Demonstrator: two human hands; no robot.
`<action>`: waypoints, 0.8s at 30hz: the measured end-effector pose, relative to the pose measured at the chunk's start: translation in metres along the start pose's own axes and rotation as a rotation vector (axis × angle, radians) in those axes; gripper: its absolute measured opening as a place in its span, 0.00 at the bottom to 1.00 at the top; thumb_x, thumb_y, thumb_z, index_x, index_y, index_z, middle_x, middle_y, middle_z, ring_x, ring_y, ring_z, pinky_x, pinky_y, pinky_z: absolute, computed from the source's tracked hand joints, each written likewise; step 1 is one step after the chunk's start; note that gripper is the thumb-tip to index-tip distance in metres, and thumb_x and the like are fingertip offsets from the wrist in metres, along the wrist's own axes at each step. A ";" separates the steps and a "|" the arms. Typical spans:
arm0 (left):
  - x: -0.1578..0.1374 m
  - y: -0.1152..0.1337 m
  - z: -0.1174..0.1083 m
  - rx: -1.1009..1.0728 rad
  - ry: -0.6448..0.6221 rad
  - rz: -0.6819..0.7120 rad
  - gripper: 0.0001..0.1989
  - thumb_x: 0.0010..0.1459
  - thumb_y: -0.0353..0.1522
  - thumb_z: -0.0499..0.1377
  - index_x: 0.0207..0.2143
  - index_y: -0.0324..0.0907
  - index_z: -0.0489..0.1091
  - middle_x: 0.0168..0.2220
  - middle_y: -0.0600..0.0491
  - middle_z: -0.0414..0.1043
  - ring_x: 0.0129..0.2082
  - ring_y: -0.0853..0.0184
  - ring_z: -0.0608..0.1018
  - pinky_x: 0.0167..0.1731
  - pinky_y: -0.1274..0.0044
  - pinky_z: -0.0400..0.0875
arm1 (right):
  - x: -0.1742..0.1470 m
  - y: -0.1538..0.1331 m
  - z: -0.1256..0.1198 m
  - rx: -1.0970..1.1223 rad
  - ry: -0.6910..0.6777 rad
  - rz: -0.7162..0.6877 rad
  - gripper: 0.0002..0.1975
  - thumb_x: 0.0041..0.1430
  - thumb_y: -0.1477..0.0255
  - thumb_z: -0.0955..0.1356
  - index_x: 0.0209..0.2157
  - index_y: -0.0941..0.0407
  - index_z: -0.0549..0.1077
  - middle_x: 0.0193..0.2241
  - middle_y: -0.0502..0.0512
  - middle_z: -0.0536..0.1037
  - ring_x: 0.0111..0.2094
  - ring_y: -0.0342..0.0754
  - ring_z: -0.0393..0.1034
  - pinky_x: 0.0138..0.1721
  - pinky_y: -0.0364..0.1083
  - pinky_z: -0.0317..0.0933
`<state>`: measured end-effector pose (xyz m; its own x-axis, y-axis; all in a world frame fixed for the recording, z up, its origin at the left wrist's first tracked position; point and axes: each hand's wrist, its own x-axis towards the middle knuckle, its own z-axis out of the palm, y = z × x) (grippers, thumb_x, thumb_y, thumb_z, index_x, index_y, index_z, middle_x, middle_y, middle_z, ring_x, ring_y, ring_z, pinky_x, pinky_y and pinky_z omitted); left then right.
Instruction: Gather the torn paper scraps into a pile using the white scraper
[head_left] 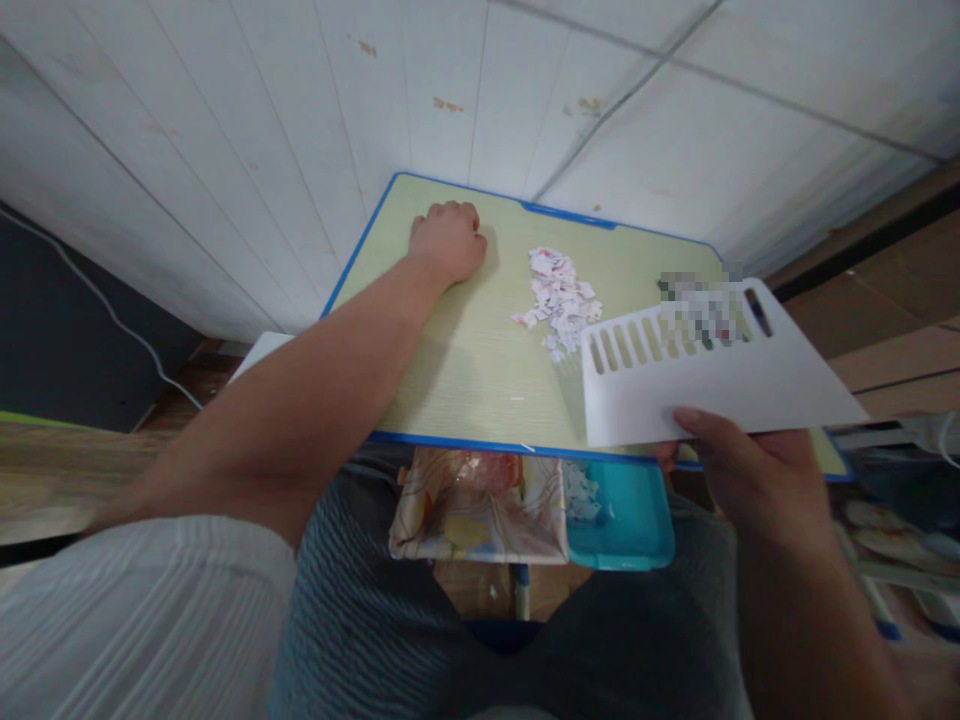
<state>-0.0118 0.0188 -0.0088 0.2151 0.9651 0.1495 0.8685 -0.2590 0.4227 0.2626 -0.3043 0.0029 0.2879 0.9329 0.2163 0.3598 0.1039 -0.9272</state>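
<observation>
My right hand (pixel 757 470) grips a white plastic board (pixel 697 400) by its near edge, thumb on top. A row of long slots and one wider slot run along the board's far side. It is held tilted over the right part of a pale yellow table (pixel 465 380) with a blue rim. Left of the board lies a heap of small torn paper scraps (pixel 562 290), white with some pink. My left hand (pixel 448 240) rests on the table's far left, its fingers curled in; whatever they may hold is hidden.
Below the table's near edge, a patterned open box (pixel 480 545) and a turquoise tray (pixel 630 530) with pale scraps sit between my legs. A white panelled wall (pixel 420 90) with a grey cable (pixel 622 100) stands behind the table. A pixelated patch hides something beyond the board.
</observation>
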 end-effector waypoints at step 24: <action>-0.004 0.006 -0.003 0.068 0.015 0.001 0.25 0.79 0.33 0.59 0.72 0.47 0.83 0.77 0.41 0.80 0.81 0.41 0.76 0.82 0.51 0.70 | 0.047 0.003 0.041 -0.069 0.161 -0.056 0.18 0.61 0.54 0.85 0.30 0.50 0.84 0.24 0.55 0.86 0.21 0.54 0.80 0.24 0.52 0.78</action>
<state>-0.0089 0.0133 -0.0042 0.2092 0.9641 0.1635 0.8969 -0.2558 0.3607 0.2408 -0.2456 -0.0020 0.4015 0.8587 0.3185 0.4380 0.1254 -0.8902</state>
